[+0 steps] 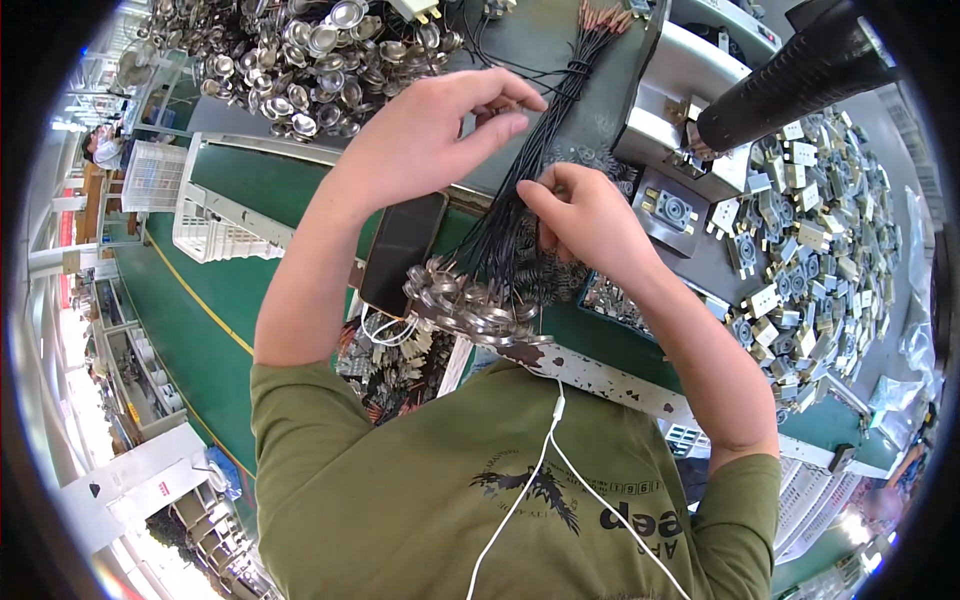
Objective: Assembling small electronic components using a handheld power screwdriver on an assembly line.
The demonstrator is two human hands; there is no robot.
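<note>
A long bundle of thin black wires [545,135] lies across the bench, with coppery ends at the far side and round shiny metal caps [470,300] at the near end. My left hand [440,130] hovers just left of the bundle, thumb and forefinger apart with a gap between them; I see nothing in it. Right of the wires, my right hand [590,215] is closed, its thumb against bent fingers beside the strands. Whatever it pinches is hidden. Small coil springs [590,160] lie by the wires, partly behind my right hand.
Loose metal caps [310,65] are heaped at the far left. A phone [403,250] with a white cable lies at the near edge. To the right are a metal press fixture [685,90] with a black handle [800,80] and a pile of pale plug parts [800,240].
</note>
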